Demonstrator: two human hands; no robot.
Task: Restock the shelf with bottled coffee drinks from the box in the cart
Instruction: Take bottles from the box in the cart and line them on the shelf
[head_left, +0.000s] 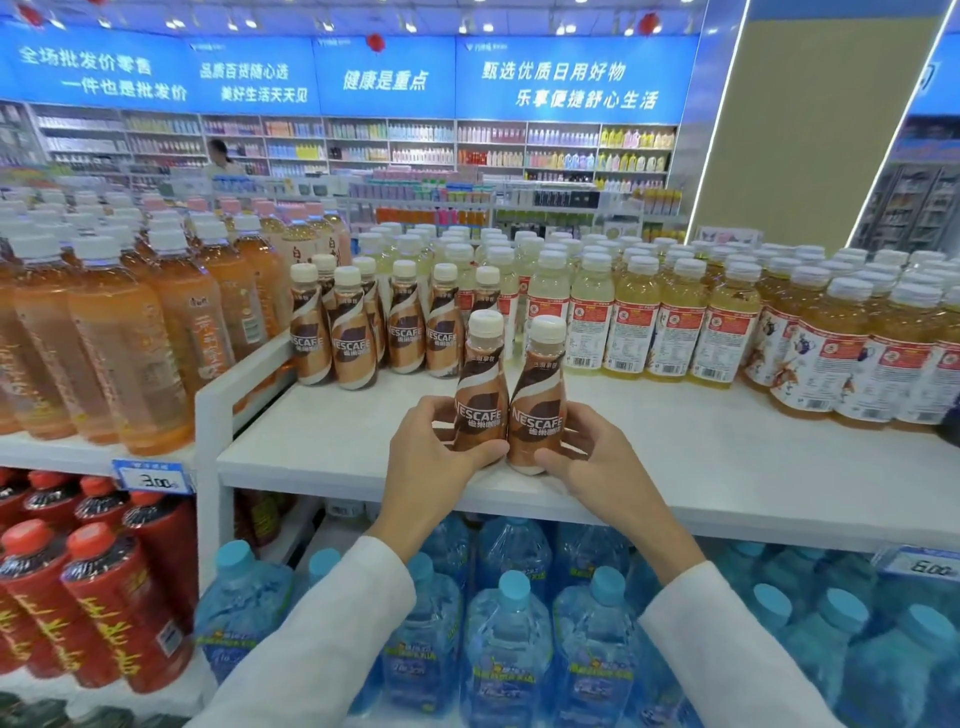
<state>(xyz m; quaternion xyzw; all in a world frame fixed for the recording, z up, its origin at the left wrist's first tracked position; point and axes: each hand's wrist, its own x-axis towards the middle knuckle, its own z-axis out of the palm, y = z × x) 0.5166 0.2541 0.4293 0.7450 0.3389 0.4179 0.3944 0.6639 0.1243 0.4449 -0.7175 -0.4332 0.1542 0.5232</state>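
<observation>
Two brown Nescafe coffee bottles with cream caps stand upright side by side near the front edge of the white shelf (322, 441). My left hand (431, 457) grips the left coffee bottle (482, 384) at its base. My right hand (592, 457) grips the right coffee bottle (540, 395) the same way. Several more coffee bottles (358, 332) stand in rows at the back left of the shelf. The box and the cart are out of view.
Orange tea bottles (130, 332) fill the shelf to the left, behind a white divider (208, 410). Yellow drink bottles (675, 322) crowd the back right. Large blue water bottles (509, 634) and red bottles (93, 597) sit on the shelf below. A person (222, 156) stands far off.
</observation>
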